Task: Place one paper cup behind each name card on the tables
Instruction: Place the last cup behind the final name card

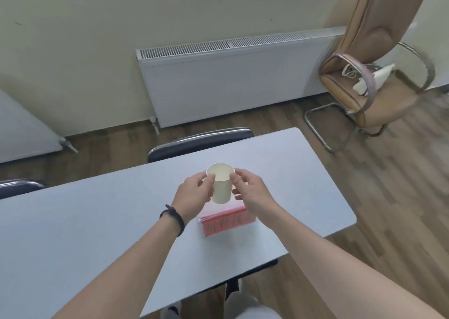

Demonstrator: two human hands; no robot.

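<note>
A cream paper cup is held upright above the grey table, its mouth facing up. My left hand grips its left side and my right hand grips its right side. Just below and in front of the cup, a red name card in a clear tent holder stands on the table, partly hidden by my right wrist. The cup hovers over the far side of the card; I cannot tell whether its base touches the table.
Two dark chair backs are tucked at the table's far edge. A white radiator lines the wall. A tan office chair with white items on its seat stands at the right on the wooden floor.
</note>
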